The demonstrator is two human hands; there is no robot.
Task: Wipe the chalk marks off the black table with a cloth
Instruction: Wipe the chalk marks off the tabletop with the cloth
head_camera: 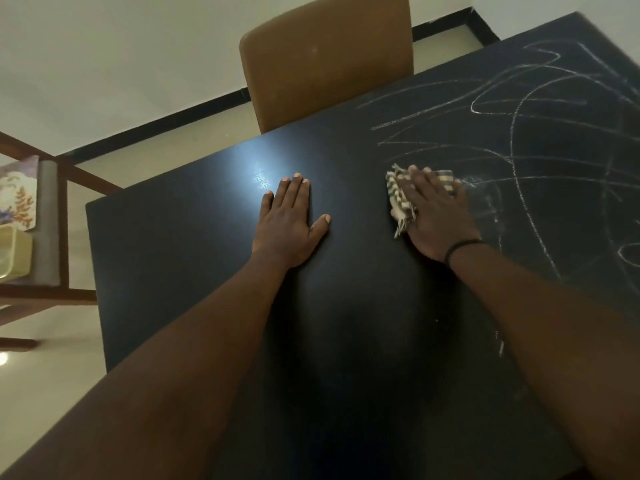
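Pressing down on the cloth (401, 199), my right hand (437, 216) lies flat over it with the fingers stretched forward and close together, so the checked fabric shows only at the left side of the hand and a little past the fingertips. The cloth sits on the black table (180, 258), right of the middle, at the near-left edge of the chalk marks (540, 133). These marks are thin white loops and long strokes that cover the right and far part of the tabletop; just right of my hand they look paler and smeared, though I cannot tell if this is wiped chalk or only blur. A few short chalk traces lie nearer to me, beside my right forearm. On the right wrist I see a thin black band (462, 249). My left hand (291, 221) rests palm down on the bare left part of the table, well apart from the cloth, fingers straight and together, thumb spread out to the side, holding nothing. A bright reflection of light lies on the surface just beyond it. Behind the far edge of the table stands a brown chair (325, 60), its back toward the pale wall. At the far left there is a wooden frame (64, 216) with a flowered item and a yellowish container.
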